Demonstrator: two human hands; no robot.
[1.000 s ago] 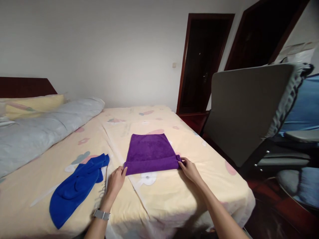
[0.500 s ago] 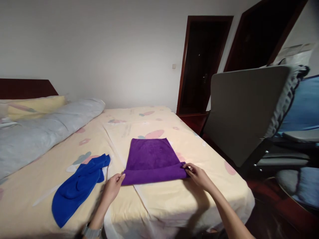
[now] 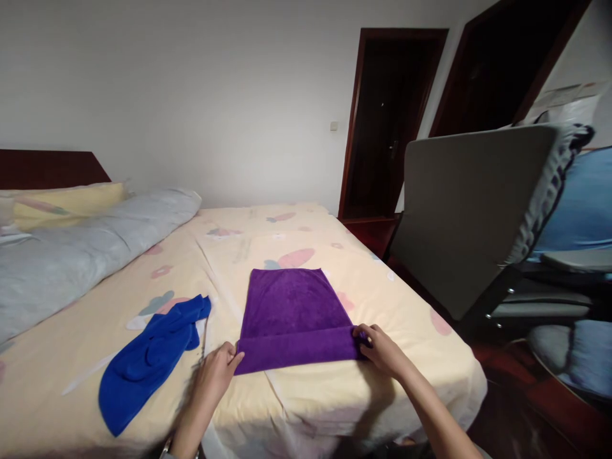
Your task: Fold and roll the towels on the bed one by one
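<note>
A purple towel lies on the bed, its near edge folded over into a flat band. My left hand pinches the left end of that band between thumb and fingers. At the band's right end, my right hand grips the cloth with curled fingers. To the left of my left hand rests a crumpled blue cloth, touched by neither hand.
The bed has a yellow patterned sheet. A rolled grey quilt and a yellow pillow lie at the left. Beyond the bed's right edge stands a grey panel beside a blue chair. A dark door is behind.
Both hands have drawn the folded band slightly toward me, and it now looks wider and flatter. The towel's far edge has shifted a little nearer. The blue cloth stays put.
</note>
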